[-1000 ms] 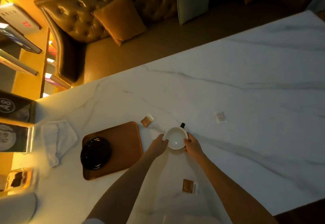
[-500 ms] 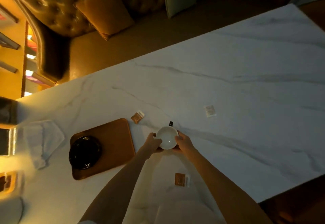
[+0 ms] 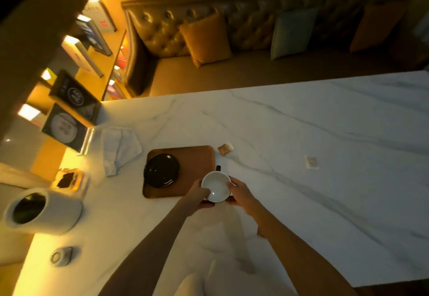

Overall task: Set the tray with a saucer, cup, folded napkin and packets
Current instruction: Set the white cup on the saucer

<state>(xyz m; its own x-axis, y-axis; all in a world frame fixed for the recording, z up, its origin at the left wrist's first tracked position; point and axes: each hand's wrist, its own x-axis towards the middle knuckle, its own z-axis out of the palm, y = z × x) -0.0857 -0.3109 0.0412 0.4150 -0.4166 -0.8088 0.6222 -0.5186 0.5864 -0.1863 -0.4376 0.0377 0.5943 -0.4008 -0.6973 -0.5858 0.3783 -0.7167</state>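
A white cup (image 3: 216, 187) with a dark handle is held between my left hand (image 3: 201, 194) and my right hand (image 3: 239, 193), over the right front corner of a brown wooden tray (image 3: 195, 158). A black saucer (image 3: 161, 173) lies on the tray's left half. A crumpled white napkin (image 3: 119, 149) rests on the table left of the tray. A brown packet (image 3: 225, 149) lies just past the tray's far right corner, and a pale packet (image 3: 311, 162) lies farther right. My right forearm hides most of another packet at the front.
The white marble table (image 3: 301, 121) stretches to the right. At the left edge stand a white cylindrical container (image 3: 41, 212), a small glass dish (image 3: 69, 179), a small round object (image 3: 60, 256) and framed signs (image 3: 67, 123). A tufted sofa with cushions (image 3: 205, 37) runs behind.
Both hands have carried the cup leftward from the bare table to over the tray's right front corner. The view has swung left, bringing the container and signs into view.
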